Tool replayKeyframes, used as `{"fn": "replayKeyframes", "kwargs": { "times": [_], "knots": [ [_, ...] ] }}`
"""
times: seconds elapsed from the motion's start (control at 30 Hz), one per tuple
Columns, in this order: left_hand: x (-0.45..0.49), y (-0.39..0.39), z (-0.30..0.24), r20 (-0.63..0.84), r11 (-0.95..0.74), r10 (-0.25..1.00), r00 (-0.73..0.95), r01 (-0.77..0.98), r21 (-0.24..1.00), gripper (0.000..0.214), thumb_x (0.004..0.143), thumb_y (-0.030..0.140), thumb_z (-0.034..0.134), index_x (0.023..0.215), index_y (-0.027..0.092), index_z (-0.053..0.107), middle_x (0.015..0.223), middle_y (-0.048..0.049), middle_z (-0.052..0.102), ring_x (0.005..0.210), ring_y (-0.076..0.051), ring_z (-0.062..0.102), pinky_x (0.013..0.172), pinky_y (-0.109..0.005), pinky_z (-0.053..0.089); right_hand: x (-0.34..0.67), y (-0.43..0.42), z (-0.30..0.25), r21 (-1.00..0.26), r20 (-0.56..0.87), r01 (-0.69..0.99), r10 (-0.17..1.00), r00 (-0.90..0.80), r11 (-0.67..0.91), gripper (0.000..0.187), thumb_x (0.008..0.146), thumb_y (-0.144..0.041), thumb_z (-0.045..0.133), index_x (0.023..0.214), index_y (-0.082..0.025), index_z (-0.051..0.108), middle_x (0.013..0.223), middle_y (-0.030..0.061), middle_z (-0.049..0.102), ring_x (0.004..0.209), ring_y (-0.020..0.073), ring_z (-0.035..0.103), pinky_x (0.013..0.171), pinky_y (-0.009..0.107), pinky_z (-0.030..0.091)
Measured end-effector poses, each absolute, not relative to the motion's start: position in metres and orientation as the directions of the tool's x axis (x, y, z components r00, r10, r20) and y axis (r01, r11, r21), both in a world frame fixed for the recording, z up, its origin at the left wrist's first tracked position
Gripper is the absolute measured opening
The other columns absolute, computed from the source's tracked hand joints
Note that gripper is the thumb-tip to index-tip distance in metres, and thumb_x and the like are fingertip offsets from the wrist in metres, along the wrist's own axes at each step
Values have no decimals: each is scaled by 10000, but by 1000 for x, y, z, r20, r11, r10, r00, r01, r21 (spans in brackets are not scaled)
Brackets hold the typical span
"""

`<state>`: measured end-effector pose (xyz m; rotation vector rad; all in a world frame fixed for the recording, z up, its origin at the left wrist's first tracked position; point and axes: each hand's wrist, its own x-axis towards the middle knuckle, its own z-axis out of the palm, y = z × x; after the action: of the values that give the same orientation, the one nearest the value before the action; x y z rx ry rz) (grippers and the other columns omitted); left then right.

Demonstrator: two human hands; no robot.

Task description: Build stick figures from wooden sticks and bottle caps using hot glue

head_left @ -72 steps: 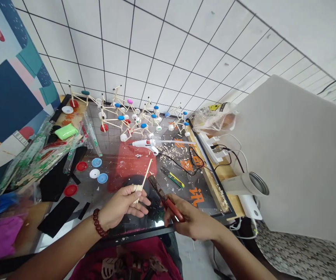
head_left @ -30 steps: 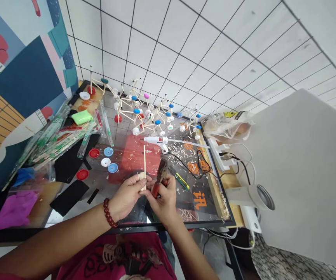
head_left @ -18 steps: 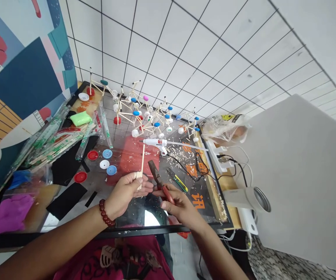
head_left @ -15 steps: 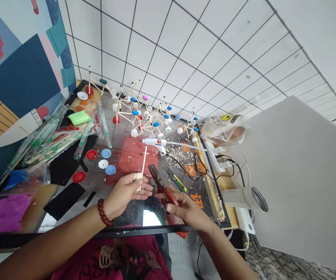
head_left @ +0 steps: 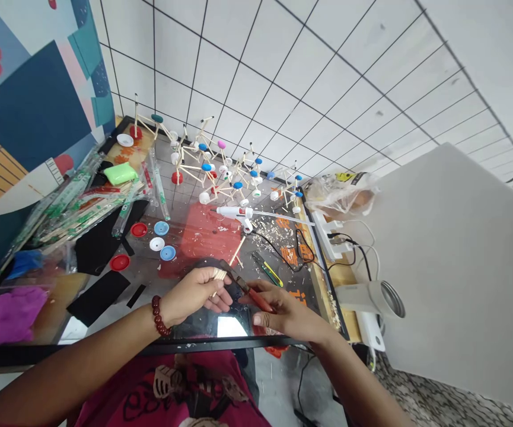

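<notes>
A small bunch of pale wooden sticks [head_left: 219,274] is pinched between the thumb and fingers of my left hand [head_left: 198,290], over the near part of the dark glossy tabletop [head_left: 194,325]. My right hand [head_left: 283,311] is closed round the red handles of a pair of pliers [head_left: 256,295]. Their dark jaws reach across to the ends of the bunch. Just beyond the jaws, one longer stick [head_left: 237,249] slants up to the right; whether it is joined to the bunch I cannot tell. A white glue gun [head_left: 233,212] lies past it.
Stick models with coloured caps [head_left: 207,168] stand along the back wall. Red, white and blue caps [head_left: 161,228] lie left of my hands, near black sheets [head_left: 98,296] and bagged sticks [head_left: 78,219]. A utility knife [head_left: 267,270], a cable and wood scraps are on the right.
The pliers have moved left, their jaws now at the sticks in my left hand. The long stick, upright before, now slants to the right.
</notes>
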<state>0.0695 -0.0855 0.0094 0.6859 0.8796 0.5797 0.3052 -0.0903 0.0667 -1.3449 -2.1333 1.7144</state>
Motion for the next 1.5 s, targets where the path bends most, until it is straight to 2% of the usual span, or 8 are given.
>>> {"fn": "replayKeyframes", "kwargs": {
  "times": [0.4,0.6,0.67,0.73,0.8,0.93,1.17,1.5],
  "knots": [
    [69,-89,6,-486,675,658,575,-165,719,293,783,387,673,920,135,609,673,-73,717,590,-185,696,599,-305,531,302,-91,69,-826,-425,563,629,-650,23,424,890,-541,623,1102,-189,728,1272,106,578,1140,250,591,999,415,459],
    [72,-92,3,-470,645,689,552,-170,745,255,796,357,639,909,129,623,635,-54,695,547,-167,662,578,-303,527,297,-92,64,-794,-471,608,661,-584,-29,318,857,-467,681,847,-149,684,1046,68,626,939,198,614,853,345,496],
    [74,-93,2,-429,606,720,545,-195,771,257,795,367,637,896,131,623,627,-48,688,539,-162,650,577,-303,526,298,-93,61,-742,-509,663,724,-466,-95,303,796,-401,742,933,-155,629,935,35,624,849,177,599,783,321,494],
    [75,-94,1,-381,565,746,546,-218,796,277,792,392,638,891,134,622,629,-45,686,539,-160,645,580,-303,525,299,-92,60,-702,-516,700,771,-374,-131,446,747,-327,768,1108,-164,564,930,22,629,836,173,590,765,311,484],
    [76,-95,0,-343,529,763,549,-224,818,298,791,416,634,890,135,619,635,-43,684,543,-156,641,587,-299,522,297,-89,60,-678,-520,728,763,-384,-95,507,748,-281,742,1198,-175,534,974,22,641,874,179,588,792,311,468],
    [78,-95,-5,-322,483,794,516,-213,849,314,797,446,623,888,146,601,642,-37,674,549,-152,634,585,-284,505,289,-82,62,-596,-541,802,721,-433,35,222,764,-191,633,984,-175,611,803,-35,591,749,141,517,696,262,402],
    [79,-92,-10,-387,470,820,422,-111,875,445,851,595,514,811,158,585,498,58,469,400,-80,372,427,-222,271,279,-79,48,-531,-512,832,721,-466,160,171,677,-69,515,795,-192,502,664,-75,438,617,96,372,578,229,289],
    [67,-80,-12,-504,605,681,532,-21,796,791,639,907,457,765,139,595,492,100,293,423,-62,192,416,-230,100,265,-79,39,-452,-544,871,714,-440,192,245,657,-77,534,830,-211,423,692,-63,444,610,107,377,580,239,285]
  ]
}}
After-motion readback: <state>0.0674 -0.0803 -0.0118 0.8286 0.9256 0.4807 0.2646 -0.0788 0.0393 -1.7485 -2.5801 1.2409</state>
